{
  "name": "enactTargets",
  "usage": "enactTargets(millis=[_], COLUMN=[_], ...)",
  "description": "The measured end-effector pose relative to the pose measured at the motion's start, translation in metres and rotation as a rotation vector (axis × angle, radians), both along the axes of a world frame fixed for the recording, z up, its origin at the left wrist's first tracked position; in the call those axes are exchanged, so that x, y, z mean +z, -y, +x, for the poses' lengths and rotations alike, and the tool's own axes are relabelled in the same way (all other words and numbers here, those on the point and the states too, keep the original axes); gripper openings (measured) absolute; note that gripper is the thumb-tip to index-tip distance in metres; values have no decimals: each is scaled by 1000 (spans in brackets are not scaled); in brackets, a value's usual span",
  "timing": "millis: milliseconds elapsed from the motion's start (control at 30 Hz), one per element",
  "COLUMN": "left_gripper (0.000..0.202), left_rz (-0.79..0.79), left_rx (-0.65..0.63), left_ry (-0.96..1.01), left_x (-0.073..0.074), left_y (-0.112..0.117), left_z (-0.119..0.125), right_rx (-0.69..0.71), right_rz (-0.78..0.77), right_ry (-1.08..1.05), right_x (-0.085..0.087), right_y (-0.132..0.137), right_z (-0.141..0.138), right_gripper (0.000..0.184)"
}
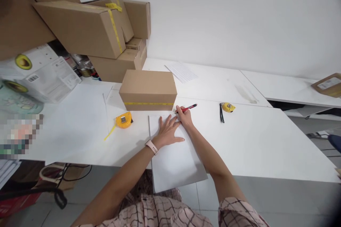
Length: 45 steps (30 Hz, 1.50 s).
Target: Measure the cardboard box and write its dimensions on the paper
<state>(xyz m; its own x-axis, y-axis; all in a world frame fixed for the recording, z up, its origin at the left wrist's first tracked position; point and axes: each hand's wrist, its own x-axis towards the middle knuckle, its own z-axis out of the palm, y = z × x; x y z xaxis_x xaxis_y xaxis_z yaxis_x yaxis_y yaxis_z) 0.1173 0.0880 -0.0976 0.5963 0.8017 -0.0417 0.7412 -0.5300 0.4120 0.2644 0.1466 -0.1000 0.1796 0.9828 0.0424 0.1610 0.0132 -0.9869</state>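
Note:
My right hand (185,117) is closed around a red pen (190,108), its lower end near the top edge of a stack of white paper (176,166). On that paper my left hand (169,131) lies flat with its fingers spread. The stack's near end juts over the front edge of the table. Just beyond the paper stands a closed cardboard box (148,90) with a yellow strip along its front. To the left rests a yellow tape measure (124,120) with a short length of tape pulled out.
A second yellow tape measure (228,107) with a black strap lies to the right on the white table (255,142). Stacked cardboard boxes (80,28) fill the back left. A printed sheet (181,71) lies by the wall, and a large white sheet (77,124) covers the left side.

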Motion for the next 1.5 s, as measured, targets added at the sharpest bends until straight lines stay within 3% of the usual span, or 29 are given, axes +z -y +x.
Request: enactTargets(millis=[233,333,533,933,1500], left_gripper=[65,61,65,76,74], left_rz=[95,116,110,81,76], left_rx=[34,38,19,-5,-2], left_ry=[14,24,28,42,32], left_x=[-3,-1,-1,-4,-3], left_y=[1,1,0,-6,-8], left_z=[1,1,1,1,2], right_rx=[89,29,-36,-21,-21], right_rz=[65,60,63,40,67], right_ry=[6,21,139,172,211], right_x=[-9,-11,-8,-8,-10], right_y=[3,2,0,1,0], right_z=[14,12,6,6,6], right_gripper=[37,35,32,31,34])
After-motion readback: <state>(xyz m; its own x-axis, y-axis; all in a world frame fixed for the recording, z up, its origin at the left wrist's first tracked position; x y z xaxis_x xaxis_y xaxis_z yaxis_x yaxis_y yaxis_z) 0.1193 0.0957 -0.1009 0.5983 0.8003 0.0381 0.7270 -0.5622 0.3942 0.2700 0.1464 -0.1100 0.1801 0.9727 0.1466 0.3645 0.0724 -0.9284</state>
